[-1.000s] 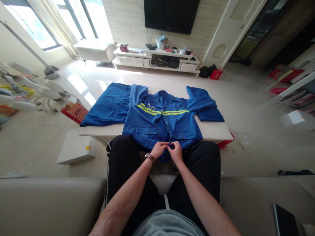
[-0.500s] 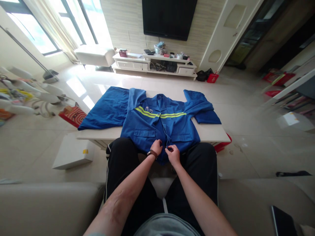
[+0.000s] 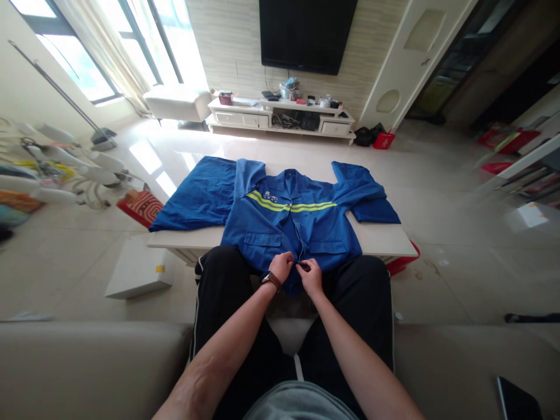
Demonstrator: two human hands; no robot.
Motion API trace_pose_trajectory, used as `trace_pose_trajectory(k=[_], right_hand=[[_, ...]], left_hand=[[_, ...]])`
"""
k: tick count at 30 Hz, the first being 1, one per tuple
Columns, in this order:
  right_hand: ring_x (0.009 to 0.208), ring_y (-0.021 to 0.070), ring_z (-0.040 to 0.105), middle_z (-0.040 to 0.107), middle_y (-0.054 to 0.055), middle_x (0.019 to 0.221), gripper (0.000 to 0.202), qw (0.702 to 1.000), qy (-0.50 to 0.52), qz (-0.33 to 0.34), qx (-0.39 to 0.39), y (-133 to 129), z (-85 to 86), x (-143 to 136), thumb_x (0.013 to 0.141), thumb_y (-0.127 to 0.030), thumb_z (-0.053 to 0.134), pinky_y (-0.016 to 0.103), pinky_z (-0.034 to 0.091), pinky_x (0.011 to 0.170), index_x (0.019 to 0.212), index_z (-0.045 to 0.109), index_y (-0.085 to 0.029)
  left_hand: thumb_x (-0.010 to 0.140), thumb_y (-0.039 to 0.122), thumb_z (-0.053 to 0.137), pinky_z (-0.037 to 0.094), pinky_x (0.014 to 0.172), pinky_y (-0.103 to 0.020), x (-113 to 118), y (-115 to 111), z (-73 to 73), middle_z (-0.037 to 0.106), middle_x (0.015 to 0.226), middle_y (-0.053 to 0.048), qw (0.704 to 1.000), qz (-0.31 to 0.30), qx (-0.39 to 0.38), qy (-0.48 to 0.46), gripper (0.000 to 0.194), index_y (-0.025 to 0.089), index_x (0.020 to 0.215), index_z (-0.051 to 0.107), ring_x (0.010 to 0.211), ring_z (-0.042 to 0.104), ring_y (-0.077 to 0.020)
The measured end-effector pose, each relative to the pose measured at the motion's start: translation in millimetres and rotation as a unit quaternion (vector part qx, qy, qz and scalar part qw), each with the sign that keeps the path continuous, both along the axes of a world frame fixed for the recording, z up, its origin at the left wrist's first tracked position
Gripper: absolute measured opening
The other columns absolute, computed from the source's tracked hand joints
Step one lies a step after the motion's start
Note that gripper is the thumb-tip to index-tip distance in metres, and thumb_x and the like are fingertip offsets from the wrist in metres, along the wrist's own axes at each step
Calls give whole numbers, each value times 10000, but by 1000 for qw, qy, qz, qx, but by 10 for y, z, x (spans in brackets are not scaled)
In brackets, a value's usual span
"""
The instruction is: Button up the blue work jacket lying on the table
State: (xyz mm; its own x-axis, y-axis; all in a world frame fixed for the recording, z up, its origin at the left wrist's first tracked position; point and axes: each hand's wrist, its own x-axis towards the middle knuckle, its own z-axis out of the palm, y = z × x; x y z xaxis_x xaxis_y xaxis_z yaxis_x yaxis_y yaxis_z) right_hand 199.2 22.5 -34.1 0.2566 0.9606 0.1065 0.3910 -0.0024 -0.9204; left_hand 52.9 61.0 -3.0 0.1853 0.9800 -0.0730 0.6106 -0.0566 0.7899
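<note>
A blue work jacket (image 3: 280, 224) with yellow reflective stripes lies face up on a low white table (image 3: 380, 239), its hem hanging over the near edge onto my knees. My left hand (image 3: 281, 266), with a brown watch at the wrist, pinches the left front edge near the hem. My right hand (image 3: 311, 276) pinches the right front edge beside it. The two hands meet at the jacket's centre closure. A second blue garment (image 3: 196, 195) lies spread at the table's left end.
I sit on a beige sofa (image 3: 87, 367) with the table close against my legs. A white box (image 3: 137, 271) and a red patterned bag (image 3: 140, 205) sit on the floor at the left. A TV cabinet (image 3: 280, 114) stands at the far wall. A dark tablet (image 3: 518, 399) lies on the sofa at the right.
Both hands stay together on the jacket's lower front edges, with small finger shifts. The view has moved slightly as my head moved.
</note>
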Motion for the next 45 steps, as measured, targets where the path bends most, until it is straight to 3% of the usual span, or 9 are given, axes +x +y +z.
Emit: trace_pose_trajectory(k=[9,14,18,21,29,37,45], right_hand=[[709,167,558,603,52,924,251,999,-29,26,6,10,22,-55,803,-407,659,301,489,682,893,703,-176],[849,190,597,609,61,968,204,997,-52,46,25,6,50,-43,888,-306,510,310,497,813,917,682,-198],[874,194,604,599,57,955,195,995,-69,63,34,9,77,-38,877,-245,495,307,491,823,916,681,-203],[867,197,607,596,56,942,187,994,-78,66,38,2,89,-48,878,-234,501,307,494,812,904,684,-203],[857,196,616,620,73,984,211,994,-81,58,41,-12,76,-57,886,-232,497,313,513,806,957,693,-196],[856,201,620,636,82,1005,232,995,-74,44,45,-1,49,-58,885,-234,486,323,528,801,994,686,-190],[920,213,634,648,96,1050,273,995,-80,43,49,5,21,-62,891,-235,478,331,536,832,1055,691,-186]], left_hand=[[788,25,626,448,700,-238,-1,14,-95,705,743,-11,997,8,10,-81,168,172,796,708,718,639,-138],[779,40,628,446,694,-234,-16,-9,-49,705,733,-3,994,-1,6,-108,151,170,783,705,703,632,-129],[814,166,652,440,672,-244,-17,-44,-15,703,726,-11,993,14,-2,-118,70,168,774,709,698,628,-139],[796,331,729,428,635,-251,-17,-54,-32,690,703,-17,990,30,-16,-140,167,167,771,704,684,620,-152],[766,266,700,444,669,-257,7,3,-206,678,717,-22,970,71,-48,-228,98,172,761,672,691,607,-151],[699,314,728,399,565,-226,99,40,-417,617,627,-9,933,153,-88,-313,185,161,731,631,581,540,-123],[628,368,801,327,481,-188,118,-9,-387,557,567,52,896,172,-115,-392,369,193,814,536,482,462,-81]])
